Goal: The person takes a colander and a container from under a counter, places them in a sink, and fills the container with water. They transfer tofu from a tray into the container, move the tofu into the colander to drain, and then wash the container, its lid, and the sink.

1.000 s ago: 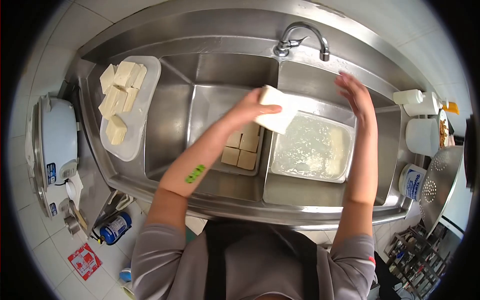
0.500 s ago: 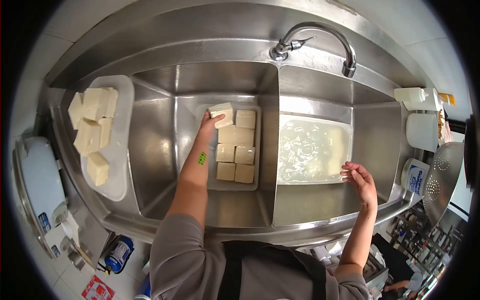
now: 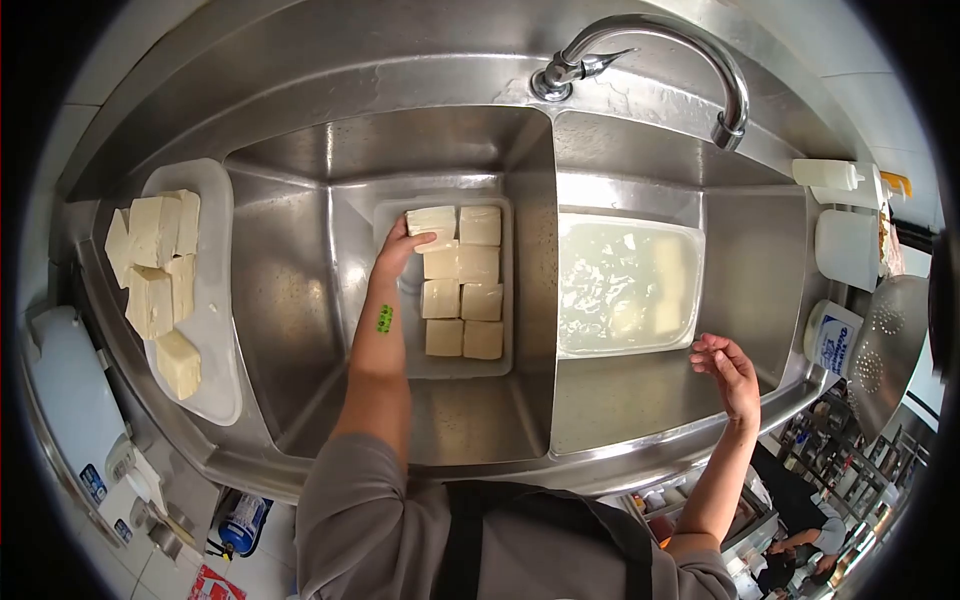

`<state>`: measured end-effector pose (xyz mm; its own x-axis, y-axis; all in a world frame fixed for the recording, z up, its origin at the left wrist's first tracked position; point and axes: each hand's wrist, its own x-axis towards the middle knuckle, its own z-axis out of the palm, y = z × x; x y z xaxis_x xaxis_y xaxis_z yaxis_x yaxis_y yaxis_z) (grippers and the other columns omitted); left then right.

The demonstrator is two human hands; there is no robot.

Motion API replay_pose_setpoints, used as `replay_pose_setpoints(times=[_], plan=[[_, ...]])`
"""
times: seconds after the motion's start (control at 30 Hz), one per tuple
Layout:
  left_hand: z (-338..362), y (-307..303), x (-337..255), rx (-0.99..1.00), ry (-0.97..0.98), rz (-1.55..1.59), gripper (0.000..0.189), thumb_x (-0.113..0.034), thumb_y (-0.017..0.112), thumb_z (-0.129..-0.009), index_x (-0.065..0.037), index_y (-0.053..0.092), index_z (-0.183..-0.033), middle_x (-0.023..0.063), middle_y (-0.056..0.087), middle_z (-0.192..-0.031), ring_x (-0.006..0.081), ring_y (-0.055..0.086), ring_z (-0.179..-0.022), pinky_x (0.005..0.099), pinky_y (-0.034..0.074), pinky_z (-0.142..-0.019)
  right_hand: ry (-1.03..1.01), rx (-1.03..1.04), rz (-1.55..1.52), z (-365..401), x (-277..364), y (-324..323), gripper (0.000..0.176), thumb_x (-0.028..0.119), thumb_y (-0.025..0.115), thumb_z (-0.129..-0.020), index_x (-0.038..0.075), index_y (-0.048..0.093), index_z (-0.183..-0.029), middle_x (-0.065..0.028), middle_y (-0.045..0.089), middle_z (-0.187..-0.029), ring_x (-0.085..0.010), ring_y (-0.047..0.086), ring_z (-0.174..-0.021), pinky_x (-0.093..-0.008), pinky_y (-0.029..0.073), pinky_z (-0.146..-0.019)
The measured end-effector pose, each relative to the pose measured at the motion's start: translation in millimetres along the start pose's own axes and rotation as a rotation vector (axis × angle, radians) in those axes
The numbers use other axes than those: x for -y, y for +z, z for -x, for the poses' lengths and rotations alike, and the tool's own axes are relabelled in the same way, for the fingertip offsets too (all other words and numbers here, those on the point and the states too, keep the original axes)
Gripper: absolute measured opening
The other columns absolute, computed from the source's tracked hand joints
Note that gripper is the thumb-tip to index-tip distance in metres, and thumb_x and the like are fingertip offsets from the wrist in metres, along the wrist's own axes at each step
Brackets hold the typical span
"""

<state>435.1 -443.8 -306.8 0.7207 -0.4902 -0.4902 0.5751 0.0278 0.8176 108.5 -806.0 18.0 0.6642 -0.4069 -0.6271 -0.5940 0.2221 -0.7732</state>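
My left hand (image 3: 397,248) grips the side of a pale tofu-like block (image 3: 432,217), thumb on top. That block sits at the far left corner of two columns of similar blocks (image 3: 480,265) in a translucent tub (image 3: 507,330) in the left basin. My right hand (image 3: 728,370) is empty over the right basin, fingers loosely bent and apart. It hovers close to the near right corner of a second tub (image 3: 697,290), filled with cloudy water. Pale shapes show dimly under that water.
On the left ledge, a white tray (image 3: 222,300) bears several more pale blocks (image 3: 155,232). A chrome faucet (image 3: 735,110) arches above the right basin, and a steel divider (image 3: 540,280) separates the basins. White containers (image 3: 845,240) and a colander (image 3: 885,340) line the right side.
The block in my left hand has come down level in the far left place of the tub. My right hand has shifted slightly toward me, and the camera view has moved.
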Motion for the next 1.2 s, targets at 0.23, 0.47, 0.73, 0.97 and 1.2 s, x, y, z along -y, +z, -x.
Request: replay_pose_setpoints(times=[0.23, 0.47, 0.73, 0.97, 1.2], plan=[[5, 9, -1, -0.101, -0.062, 0.111, 0.048, -0.012, 0.069, -0.068, -0.005, 0.048, -0.11, 0.0062, 0.057, -0.101, 0.0171, 0.053, -0.094, 0.0286, 0.04, -0.084, -0.001, 0.007, 0.038, -4, -2, 0, 0.032, 0.018, 0.046, -0.087, -0.002, 0.048, -0.111, -0.0108, 0.056, -0.101, -0.017, 0.056, -0.087, -0.0288, 0.043, -0.078], [36, 13, -18, -0.384, -0.164, -0.138, 0.046, -0.025, 0.07, -0.07, -0.002, 0.049, -0.103, 0.0075, 0.058, -0.097, 0.0173, 0.056, -0.089, 0.0295, 0.045, -0.074, 0.006, 0.001, 0.061, -9, -1, 1, 0.032, 0.02, 0.048, -0.087, -0.001, 0.049, -0.111, -0.0103, 0.057, -0.1, -0.0164, 0.055, -0.088, -0.0284, 0.041, -0.078], [20, 49, -49, -0.135, 0.516, -1.652, 0.042, -0.014, 0.068, -0.063, -0.008, 0.048, -0.099, 0.0083, 0.055, -0.097, 0.0262, 0.05, -0.096, 0.0368, 0.041, -0.08, 0.009, 0.009, 0.138, -10, -3, 8, 0.031, 0.018, 0.047, -0.087, -0.002, 0.048, -0.111, -0.0098, 0.056, -0.1, -0.0164, 0.055, -0.087, -0.0283, 0.041, -0.078], [-22, 48, 0, 0.058, 0.368, -1.831, 0.038, -0.004, 0.06, -0.065, -0.009, 0.05, -0.102, 0.0057, 0.054, -0.102, 0.0221, 0.047, -0.1, 0.0368, 0.036, -0.084, 0.076, 0.031, 0.126, -15, -3, -2, 0.03, 0.018, 0.048, -0.086, -0.002, 0.05, -0.109, -0.0094, 0.057, -0.096, -0.016, 0.055, -0.086, -0.0271, 0.042, -0.077], [-13, 65, 6, -0.021, 0.224, -1.615, 0.058, -0.009, 0.064, -0.061, -0.012, 0.043, -0.115, 0.0075, 0.045, -0.115, 0.0251, 0.037, -0.112, 0.0484, 0.023, -0.098, 0.245, 0.104, 0.965, -122, -89, -60, 0.032, 0.027, 0.057, -0.076, 0.002, 0.058, -0.095, -0.0141, 0.06, -0.084, -0.0199, 0.058, -0.08, -0.0311, 0.046, -0.068]])
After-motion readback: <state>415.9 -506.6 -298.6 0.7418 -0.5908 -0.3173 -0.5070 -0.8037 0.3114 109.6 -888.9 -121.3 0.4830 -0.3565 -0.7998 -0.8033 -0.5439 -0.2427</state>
